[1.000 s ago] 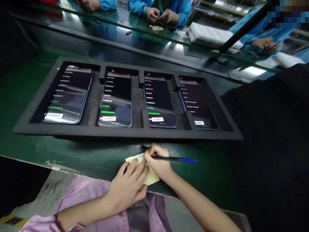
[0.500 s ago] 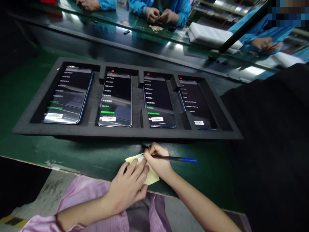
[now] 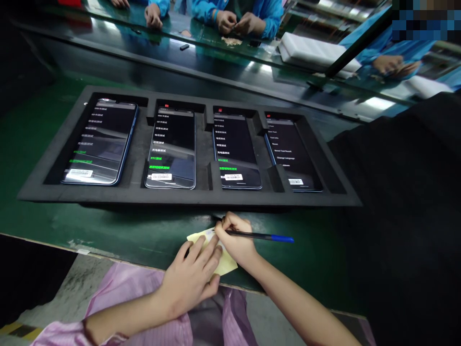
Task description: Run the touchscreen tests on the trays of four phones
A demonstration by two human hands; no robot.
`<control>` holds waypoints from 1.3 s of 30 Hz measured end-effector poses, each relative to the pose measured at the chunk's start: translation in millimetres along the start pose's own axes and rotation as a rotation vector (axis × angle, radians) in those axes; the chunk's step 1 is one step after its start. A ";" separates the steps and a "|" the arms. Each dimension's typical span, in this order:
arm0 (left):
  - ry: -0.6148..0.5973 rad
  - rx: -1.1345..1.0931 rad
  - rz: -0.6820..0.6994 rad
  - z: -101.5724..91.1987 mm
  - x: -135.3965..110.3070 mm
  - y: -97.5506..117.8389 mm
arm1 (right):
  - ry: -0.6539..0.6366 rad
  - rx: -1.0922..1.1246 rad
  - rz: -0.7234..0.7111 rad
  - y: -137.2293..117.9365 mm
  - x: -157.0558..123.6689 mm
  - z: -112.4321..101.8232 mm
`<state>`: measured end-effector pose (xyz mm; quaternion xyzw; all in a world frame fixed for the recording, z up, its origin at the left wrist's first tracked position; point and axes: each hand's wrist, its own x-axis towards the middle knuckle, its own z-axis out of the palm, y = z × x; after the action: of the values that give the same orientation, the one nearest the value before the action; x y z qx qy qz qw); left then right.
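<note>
My right hand (image 3: 236, 239) pinches a black pen with a blue cap (image 3: 266, 236), its tip resting on a small yellow paper note (image 3: 226, 263) at the near edge of the green bench. My left hand (image 3: 192, 278) lies flat with spread fingers on the same note, holding it down. Just beyond the hands sits a dark foam tray (image 3: 187, 197) carrying several phones with lit screens, among them one at the left (image 3: 101, 142) and one near the middle (image 3: 172, 146).
A black cloth or dark bulk (image 3: 406, 216) fills the right side. Across the glossy far bench, people in blue sleeves (image 3: 237, 21) work with their hands. White foam sheets (image 3: 317, 53) lie there. The green bench edge (image 3: 108, 250) runs in front of me.
My hands, pen and note stay nearly still. The view has shifted slightly, and a person's hand at the far bench has moved into sight.
</note>
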<state>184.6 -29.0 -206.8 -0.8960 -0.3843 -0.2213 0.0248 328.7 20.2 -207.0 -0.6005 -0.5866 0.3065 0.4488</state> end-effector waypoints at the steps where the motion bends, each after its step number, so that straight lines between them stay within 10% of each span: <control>1: 0.002 0.000 0.001 0.4 0.2 -0.1 | -0.002 0.001 -0.003 0.6 -0.1 -0.1; 39: -0.004 0.001 -0.001 3.3 -0.5 -0.6 | 0.006 -0.010 -0.047 2.4 -1.1 -0.9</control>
<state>185.1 -28.2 -210.0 -0.8962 -0.3849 -0.2193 0.0244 330.4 19.2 -209.0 -0.5895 -0.6008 0.2911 0.4547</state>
